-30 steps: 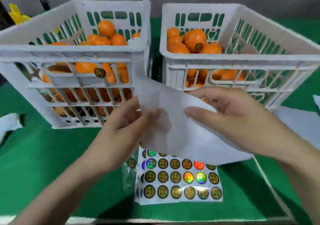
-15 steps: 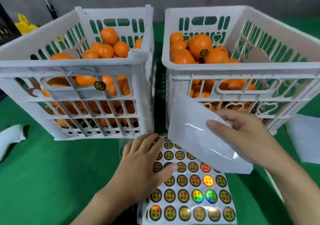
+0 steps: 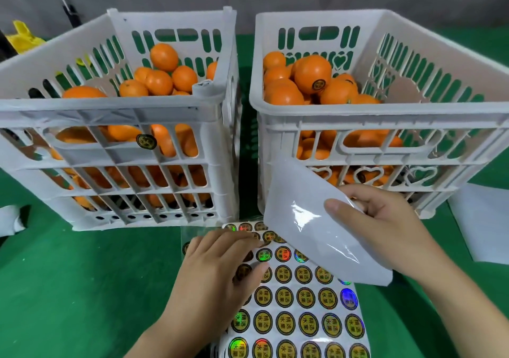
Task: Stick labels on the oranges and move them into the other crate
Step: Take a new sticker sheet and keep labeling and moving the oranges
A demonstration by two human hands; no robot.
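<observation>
Two white crates stand side by side on the green table, both holding oranges. The left crate (image 3: 115,107) has unlabelled oranges (image 3: 158,82) on top. In the right crate (image 3: 385,115) the top orange (image 3: 312,72) carries a round label. A sheet of round gold labels (image 3: 300,305) lies in front of the crates. My left hand (image 3: 217,275) lies flat on the sheet's upper left part, fingers straight. My right hand (image 3: 377,228) pinches a blank white backing sheet (image 3: 311,231), lifted off the label sheet and curled.
One label (image 3: 146,141) is stuck on the left crate's front wall. White paper sheets (image 3: 484,220) lie right of the right crate. A white crumpled thing (image 3: 9,220) lies at the far left. A yellow object (image 3: 23,37) is behind the left crate.
My left hand let go of the white sheet and came down flat on the label sheet. My right hand carried the white sheet to the right and lower.
</observation>
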